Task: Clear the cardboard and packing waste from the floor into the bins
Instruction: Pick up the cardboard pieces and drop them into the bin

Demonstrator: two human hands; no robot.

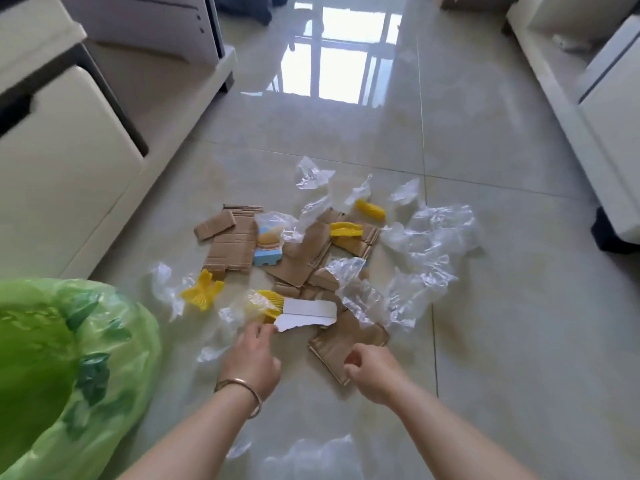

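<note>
Fingers of your left hand (252, 355) pinch the torn white card (306, 314); your right hand (372, 370) hangs loosely curled, empty. Nearly everything is left: cardboard scraps (304, 258) at twelve o'clock, clear plastic wrap (429, 244) at one, green-lined bin (62, 368) at nine.

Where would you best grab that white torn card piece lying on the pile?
Probably by its near-left torn corner, coming from the person's side. The white card piece lies flat over yellow plastic and cardboard, so that corner sticks out free, and the left hand already touches it there. A thumb-and-finger pinch on the thin edge should lift it.
</note>
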